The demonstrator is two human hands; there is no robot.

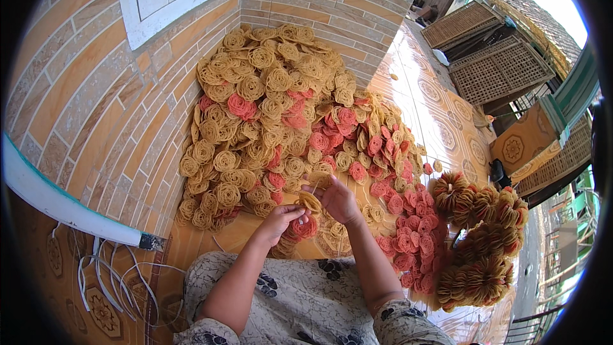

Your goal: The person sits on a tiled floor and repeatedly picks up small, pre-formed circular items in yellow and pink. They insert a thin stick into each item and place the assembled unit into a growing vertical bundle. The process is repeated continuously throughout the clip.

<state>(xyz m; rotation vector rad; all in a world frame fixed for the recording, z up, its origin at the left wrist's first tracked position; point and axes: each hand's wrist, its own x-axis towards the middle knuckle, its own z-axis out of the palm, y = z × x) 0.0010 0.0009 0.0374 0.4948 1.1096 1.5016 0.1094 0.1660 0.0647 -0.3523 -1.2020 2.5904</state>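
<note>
Patterned lap cloth [294, 294] nearest. Left hand [281, 222] pinches tan lacy disc [310, 203] by its edge, most of it past the fingertips. Right hand [341, 202] just beside, second tan disc [320, 180] at its fingers; can't tell if gripped. Tan-and-pink pile [262, 105] beyond.

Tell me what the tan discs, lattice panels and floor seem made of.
Tan discs: perhaps dried noodles or plant fibre, fairly matte; thin coiled strands show. Lattice panels: likely bamboo or cane, dull, given the woven strips. Floor: probably glazed tile, glossy, since it reflects glare.
</note>
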